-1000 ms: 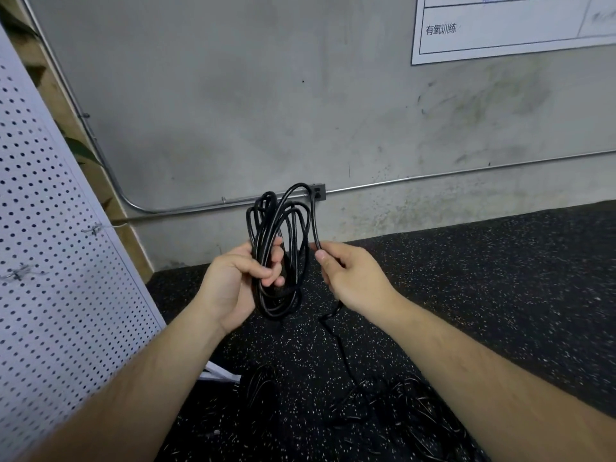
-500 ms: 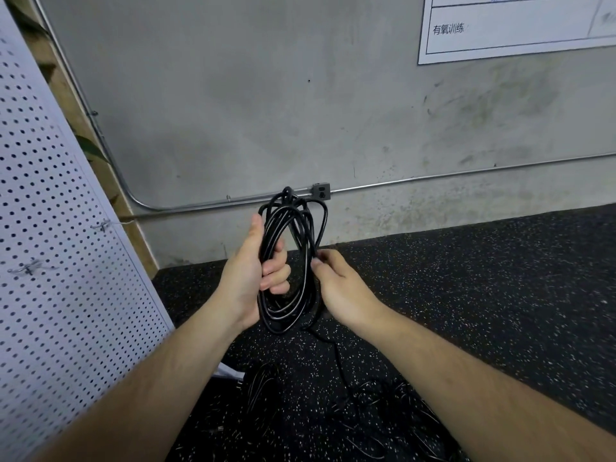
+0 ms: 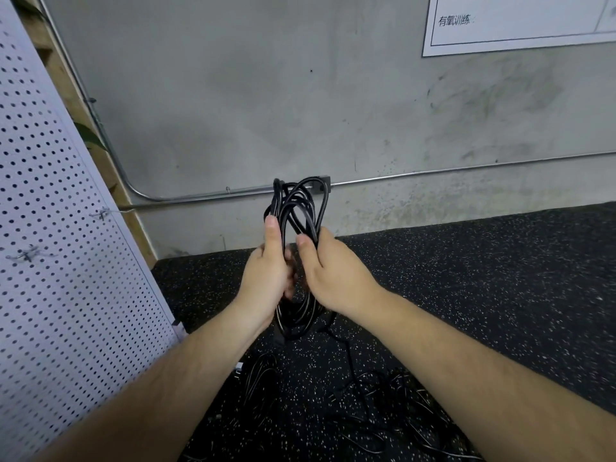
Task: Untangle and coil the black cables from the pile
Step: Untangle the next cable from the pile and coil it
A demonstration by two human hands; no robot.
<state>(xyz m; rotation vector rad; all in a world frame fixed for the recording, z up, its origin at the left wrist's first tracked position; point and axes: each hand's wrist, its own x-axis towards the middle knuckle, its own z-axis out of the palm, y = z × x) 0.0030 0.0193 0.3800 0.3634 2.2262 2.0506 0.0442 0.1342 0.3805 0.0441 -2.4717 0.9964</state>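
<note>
Both hands were at frame centre, side by side, on the same coil (image 3: pixel 297 208) of black cable. Left hand (image 3: pixel 266 281) gripped the coil's left side, thumb lying straight up along the loops and the other fingers curled round the bundle. Right hand (image 3: pixel 336 278) gripped the right side, thumb pressed on the front strands; its other fingers were wrapped behind, mostly hidden. The coil stood upright, top loops fanned out above the thumbs and the bottom loops hanging just below the wrists. One strand (image 3: pixel 348 353) dropped from under the right hand down to the pile (image 3: pixel 370 415) of loose black cables at lower centre, lying on the black speckled floor (image 3: pixel 483 278); a second dark bundle sat just left of it, detail blurred. Grey concrete wall (image 3: pixel 250 95) filled the upper frame, with a metal conduit (image 3: pixel 450 171) running across it behind the coil top. White pegboard (image 3: pixel 50 245) leaned along the left edge. Printed sheet (image 3: pixel 520 26) was on the wall at upper right.
</note>
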